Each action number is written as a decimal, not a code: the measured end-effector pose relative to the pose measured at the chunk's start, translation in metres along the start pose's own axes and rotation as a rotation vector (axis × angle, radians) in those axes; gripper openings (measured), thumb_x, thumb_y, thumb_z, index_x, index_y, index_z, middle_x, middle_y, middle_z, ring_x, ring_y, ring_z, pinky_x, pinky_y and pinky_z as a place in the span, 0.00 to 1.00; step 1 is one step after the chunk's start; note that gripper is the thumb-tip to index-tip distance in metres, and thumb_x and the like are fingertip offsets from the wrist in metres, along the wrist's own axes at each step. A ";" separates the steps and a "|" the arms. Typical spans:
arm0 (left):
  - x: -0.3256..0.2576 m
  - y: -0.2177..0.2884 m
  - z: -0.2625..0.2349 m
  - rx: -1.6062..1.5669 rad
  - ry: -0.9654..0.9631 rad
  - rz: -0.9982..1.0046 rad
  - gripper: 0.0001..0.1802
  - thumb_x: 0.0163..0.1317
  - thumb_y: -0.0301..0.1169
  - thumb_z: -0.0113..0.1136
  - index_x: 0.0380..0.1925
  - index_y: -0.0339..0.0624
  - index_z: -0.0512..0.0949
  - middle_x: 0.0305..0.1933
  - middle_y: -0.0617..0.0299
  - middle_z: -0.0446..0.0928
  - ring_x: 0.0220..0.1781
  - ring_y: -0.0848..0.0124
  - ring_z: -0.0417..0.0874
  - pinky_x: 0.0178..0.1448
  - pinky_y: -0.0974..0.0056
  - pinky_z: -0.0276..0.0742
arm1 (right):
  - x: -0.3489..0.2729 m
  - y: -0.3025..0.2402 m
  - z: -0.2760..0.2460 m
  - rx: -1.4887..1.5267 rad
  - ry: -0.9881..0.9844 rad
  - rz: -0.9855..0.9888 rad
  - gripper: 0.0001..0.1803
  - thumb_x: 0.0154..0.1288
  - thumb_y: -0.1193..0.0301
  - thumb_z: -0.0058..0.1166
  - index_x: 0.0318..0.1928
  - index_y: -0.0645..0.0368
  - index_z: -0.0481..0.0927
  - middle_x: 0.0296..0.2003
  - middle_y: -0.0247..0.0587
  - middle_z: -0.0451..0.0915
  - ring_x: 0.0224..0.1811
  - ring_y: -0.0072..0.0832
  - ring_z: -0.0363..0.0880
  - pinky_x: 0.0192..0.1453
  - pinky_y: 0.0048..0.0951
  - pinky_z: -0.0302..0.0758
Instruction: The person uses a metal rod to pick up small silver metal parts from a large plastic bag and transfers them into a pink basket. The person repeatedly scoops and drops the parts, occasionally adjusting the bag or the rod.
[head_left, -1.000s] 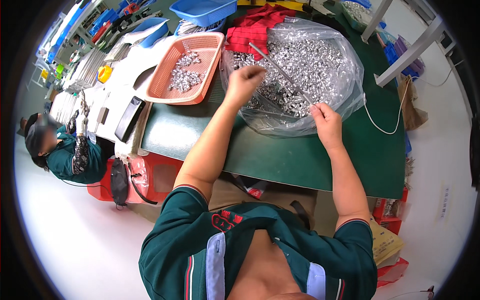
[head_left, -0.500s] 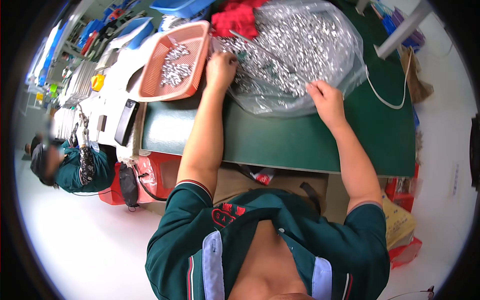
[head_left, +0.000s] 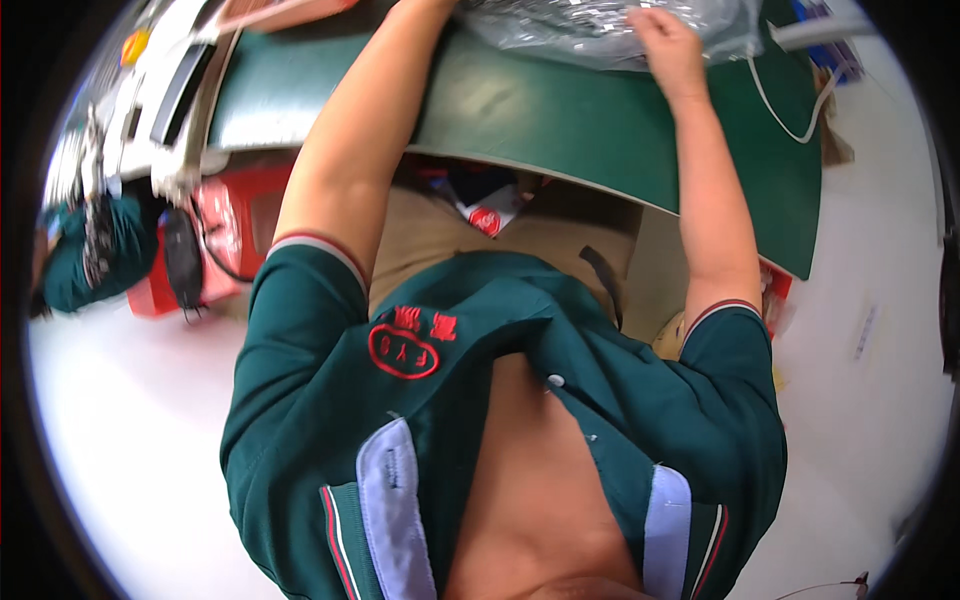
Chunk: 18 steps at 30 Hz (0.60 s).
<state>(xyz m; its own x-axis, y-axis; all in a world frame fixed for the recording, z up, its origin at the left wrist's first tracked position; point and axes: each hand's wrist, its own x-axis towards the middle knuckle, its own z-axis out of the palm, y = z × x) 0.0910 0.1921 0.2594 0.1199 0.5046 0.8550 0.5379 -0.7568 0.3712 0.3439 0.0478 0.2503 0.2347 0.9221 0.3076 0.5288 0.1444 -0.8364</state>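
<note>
My left forearm (head_left: 365, 130) reaches up past the top edge of the picture, so the hand and its fingers are cut off. My right hand (head_left: 670, 50) is at the near side of a clear plastic bag (head_left: 560, 45) of small shiny metal pieces. Its thumb and fingers are pinched together over the bag, but blur hides what is between them. Only the lower part of the bag shows, lying on the green table (head_left: 550, 110). At the top left is the near rim of an orange plastic basket (head_left: 290, 14); its contents are out of view.
A dark phone-like slab (head_left: 183, 92) lies on the white surface to the left. Another person's sleeve (head_left: 95, 250) is at the far left. A white cord (head_left: 775, 115) hangs in a loop at the right, near a grey post (head_left: 820, 32). Red containers (head_left: 235, 215) stand under the table.
The view has tipped downward, so the basket, bag and both hands sit higher in the picture. The left hand and the thin rod over the metal pieces have gone out of view.
</note>
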 end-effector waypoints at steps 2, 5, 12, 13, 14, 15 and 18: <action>-0.003 0.009 -0.002 -0.010 -0.033 -0.062 0.08 0.54 0.30 0.60 0.33 0.39 0.78 0.36 0.50 0.78 0.42 0.51 0.79 0.46 0.52 0.75 | 0.003 0.009 -0.002 0.013 -0.002 0.023 0.12 0.65 0.65 0.57 0.41 0.60 0.85 0.27 0.22 0.78 0.29 0.11 0.69 0.34 0.16 0.66; -0.012 0.013 -0.008 -0.033 -0.080 -0.157 0.07 0.54 0.31 0.60 0.31 0.40 0.77 0.35 0.49 0.78 0.42 0.51 0.79 0.46 0.50 0.74 | -0.007 0.000 0.004 0.065 0.007 0.035 0.11 0.66 0.65 0.57 0.40 0.59 0.85 0.23 0.19 0.71 0.23 0.09 0.61 0.27 0.15 0.58; -0.030 0.016 -0.026 -0.076 0.063 -0.230 0.05 0.52 0.29 0.59 0.26 0.39 0.77 0.34 0.49 0.78 0.41 0.50 0.80 0.45 0.49 0.75 | 0.004 0.009 0.006 0.159 -0.054 0.013 0.11 0.67 0.68 0.56 0.36 0.63 0.84 0.19 0.19 0.66 0.20 0.09 0.57 0.23 0.15 0.52; -0.032 0.016 -0.026 -0.098 0.094 -0.248 0.04 0.52 0.28 0.57 0.25 0.40 0.77 0.33 0.48 0.78 0.41 0.50 0.80 0.45 0.49 0.75 | 0.005 0.011 0.005 0.154 -0.057 0.015 0.11 0.67 0.68 0.56 0.36 0.63 0.84 0.19 0.19 0.66 0.19 0.09 0.57 0.23 0.15 0.52; -0.032 0.014 -0.026 -0.115 0.108 -0.254 0.04 0.52 0.28 0.56 0.25 0.40 0.77 0.33 0.48 0.78 0.41 0.50 0.80 0.45 0.49 0.75 | 0.007 0.010 0.004 0.149 -0.060 0.017 0.11 0.68 0.68 0.56 0.36 0.63 0.84 0.19 0.19 0.67 0.19 0.09 0.58 0.23 0.15 0.52; -0.033 0.013 -0.026 -0.138 0.115 -0.264 0.04 0.52 0.28 0.55 0.24 0.40 0.77 0.33 0.48 0.78 0.41 0.50 0.80 0.45 0.49 0.75 | 0.005 0.010 0.005 0.140 -0.060 0.027 0.11 0.68 0.68 0.56 0.36 0.63 0.84 0.18 0.20 0.67 0.19 0.09 0.58 0.23 0.15 0.52; -0.036 0.014 -0.029 -0.134 0.086 -0.319 0.05 0.52 0.28 0.55 0.24 0.39 0.78 0.33 0.46 0.79 0.40 0.49 0.80 0.45 0.50 0.75 | 0.001 0.004 0.008 0.132 -0.051 0.050 0.12 0.68 0.68 0.55 0.35 0.65 0.83 0.18 0.21 0.67 0.18 0.09 0.58 0.22 0.15 0.51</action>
<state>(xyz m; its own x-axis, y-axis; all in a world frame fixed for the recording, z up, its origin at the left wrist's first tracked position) 0.0697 0.1514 0.2448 -0.1108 0.6917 0.7136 0.4223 -0.6172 0.6639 0.3400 0.0524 0.2435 0.2147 0.9457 0.2440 0.4046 0.1412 -0.9035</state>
